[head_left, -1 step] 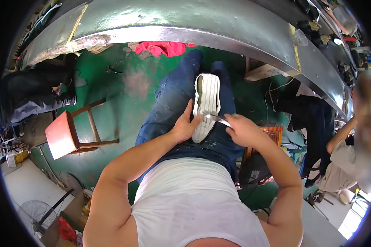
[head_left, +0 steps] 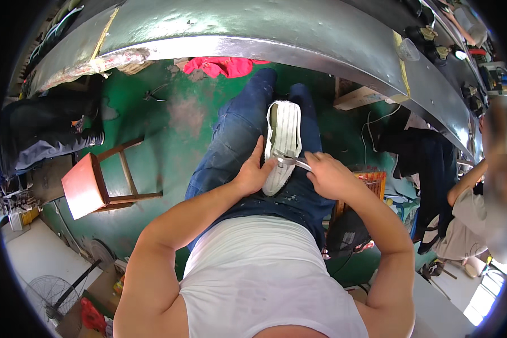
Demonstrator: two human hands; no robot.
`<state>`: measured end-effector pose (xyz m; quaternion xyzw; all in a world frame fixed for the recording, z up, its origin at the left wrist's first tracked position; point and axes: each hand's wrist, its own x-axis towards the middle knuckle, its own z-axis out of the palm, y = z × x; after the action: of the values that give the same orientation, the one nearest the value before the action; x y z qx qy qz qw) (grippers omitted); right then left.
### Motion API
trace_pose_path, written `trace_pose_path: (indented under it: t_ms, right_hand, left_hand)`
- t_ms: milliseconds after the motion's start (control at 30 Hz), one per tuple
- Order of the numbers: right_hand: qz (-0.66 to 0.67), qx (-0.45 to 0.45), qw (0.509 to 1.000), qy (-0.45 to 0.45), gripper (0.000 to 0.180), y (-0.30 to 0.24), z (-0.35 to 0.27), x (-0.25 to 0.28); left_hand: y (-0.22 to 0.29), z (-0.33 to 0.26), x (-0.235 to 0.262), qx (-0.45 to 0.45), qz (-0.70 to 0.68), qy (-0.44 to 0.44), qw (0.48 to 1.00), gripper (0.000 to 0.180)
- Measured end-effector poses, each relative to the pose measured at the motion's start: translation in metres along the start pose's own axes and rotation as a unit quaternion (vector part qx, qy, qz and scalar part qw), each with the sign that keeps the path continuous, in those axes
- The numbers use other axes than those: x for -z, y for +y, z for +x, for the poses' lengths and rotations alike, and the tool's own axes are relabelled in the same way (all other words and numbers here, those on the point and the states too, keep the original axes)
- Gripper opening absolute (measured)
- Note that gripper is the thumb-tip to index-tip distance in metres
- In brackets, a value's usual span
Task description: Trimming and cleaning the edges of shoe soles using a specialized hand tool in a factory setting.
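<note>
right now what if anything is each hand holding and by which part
The right hand holds a tool by its handle; whether the left hand grips the shoe cannot be told.

Across the top, a long grey bench (head_left: 253, 25) is crossed by yellow strips, with a clear cup (head_left: 409, 50) seen near the right-hand one. Below its edge, a crumpled red cloth (head_left: 225, 66) is shown against the green floor (head_left: 166, 138). At left, a red-seated wooden stool (head_left: 83, 185) is seen; at lower left, a red plastic bag (head_left: 92, 315) is placed near a wire-caged fan (head_left: 46, 296).
</note>
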<state>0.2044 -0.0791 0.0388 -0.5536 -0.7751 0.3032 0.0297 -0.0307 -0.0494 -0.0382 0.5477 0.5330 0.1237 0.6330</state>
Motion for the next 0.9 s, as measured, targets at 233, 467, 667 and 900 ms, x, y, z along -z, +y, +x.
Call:
trace_pose_path:
  t_ms: [233, 467, 667, 900]
  right_hand:
    - [-0.171, 0.057, 0.980, -0.085, 0.019, -0.016, 0.032, 0.022]
    - [-0.025, 0.053, 0.998, -0.006, 0.020, 0.013, 0.029, -0.025]
    - [-0.033, 0.014, 0.999, -0.019, 0.018, 0.001, 0.007, -0.027]
    - [-0.115, 0.020, 0.990, 0.081, 0.025, 0.014, 0.025, -0.001]
  left_hand:
    - [0.000, -0.002, -0.002, 0.006, 0.045, -0.014, 0.999, 0.082]
    - [0.038, 0.005, -0.003, 0.163, -0.423, 0.072, 0.889, 0.064]
    - [0.010, 0.015, -0.011, 0.004, 0.070, 0.195, 0.978, 0.055]
    - [-0.002, 0.020, -0.016, -0.165, 0.188, 0.215, 0.944, 0.053]
